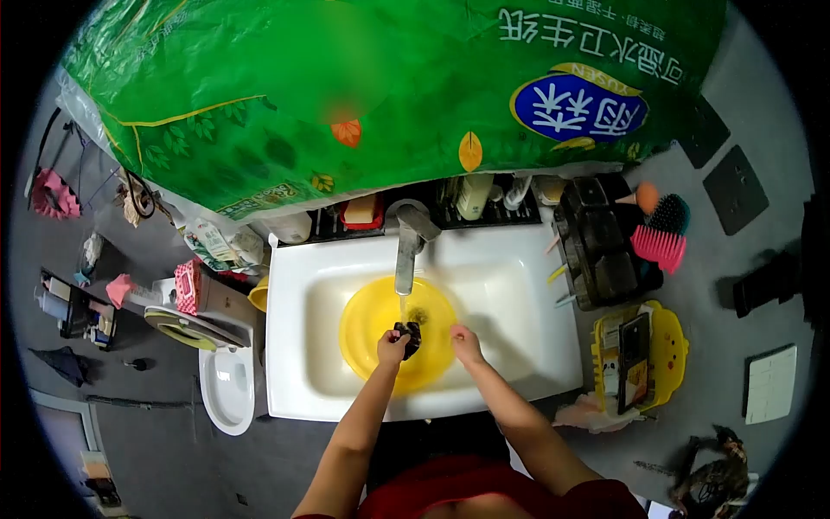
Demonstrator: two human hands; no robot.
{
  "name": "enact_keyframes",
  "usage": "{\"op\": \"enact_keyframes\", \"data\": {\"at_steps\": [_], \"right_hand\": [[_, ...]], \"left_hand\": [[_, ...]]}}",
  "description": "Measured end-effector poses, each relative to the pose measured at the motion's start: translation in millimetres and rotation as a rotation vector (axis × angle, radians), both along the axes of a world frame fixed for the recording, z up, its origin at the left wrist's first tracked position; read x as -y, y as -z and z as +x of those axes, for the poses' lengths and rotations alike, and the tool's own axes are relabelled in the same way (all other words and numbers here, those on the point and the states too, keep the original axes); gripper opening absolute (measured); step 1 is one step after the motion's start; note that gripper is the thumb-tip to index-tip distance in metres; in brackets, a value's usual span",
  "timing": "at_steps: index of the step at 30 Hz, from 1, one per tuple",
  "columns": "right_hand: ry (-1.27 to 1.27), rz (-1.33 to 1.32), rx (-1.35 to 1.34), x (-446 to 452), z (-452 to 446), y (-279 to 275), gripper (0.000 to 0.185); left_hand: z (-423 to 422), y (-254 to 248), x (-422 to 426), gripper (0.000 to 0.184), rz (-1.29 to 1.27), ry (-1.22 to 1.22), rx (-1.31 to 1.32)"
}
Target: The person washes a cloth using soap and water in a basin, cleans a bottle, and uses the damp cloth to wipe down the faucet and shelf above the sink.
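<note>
My left hand (392,349) pinches a small, glossy black object (414,344) whose kind I cannot make out. It is held over the yellow basin (356,322), below the spout of the grey metal faucet (406,257), where a thin stream of water (402,306) comes down. By the basin's right rim, my right hand (467,344) is closed with its fingers curled. What it holds, if anything, is hidden. The basin sits inside a white sink (287,346), and a dark patch (418,313) shows inside the basin near the stream.
Behind the faucet, a shelf carries a red soap dish (361,213) and a pale bottle (474,197). A dark organizer (596,246), a pink comb (659,248) and a yellow basket (667,355) are on the right. The toilet (228,389) stands left. A large green package (285,78) fills the top.
</note>
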State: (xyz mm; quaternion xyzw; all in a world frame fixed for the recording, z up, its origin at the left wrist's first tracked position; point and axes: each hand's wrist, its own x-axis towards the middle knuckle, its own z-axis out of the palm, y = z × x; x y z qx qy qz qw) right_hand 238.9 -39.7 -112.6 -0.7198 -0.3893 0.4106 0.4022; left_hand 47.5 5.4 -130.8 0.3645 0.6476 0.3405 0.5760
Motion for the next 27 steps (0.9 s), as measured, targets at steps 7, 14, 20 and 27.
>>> {"op": "enact_keyframes", "data": {"at_steps": [7, 14, 20, 27], "right_hand": [[-0.039, -0.056, -0.054, 32, -28, -11, 0.017], [0.062, -0.079, -0.050, 36, -41, -25, 0.015], [0.061, -0.045, -0.025, 40, -43, -11, 0.014], [0.071, -0.059, -0.008, 38, -45, -6, 0.014]], "left_hand": [[7, -59, -6, 0.021, 0.234, 0.110, -0.275], [4, -31, -6, 0.018, 0.186, -0.018, -0.107], [-20, -27, -1, 0.023, 0.163, 0.143, -0.156], [-33, -34, 4, 0.014, 0.334, 0.061, 0.003]]}}
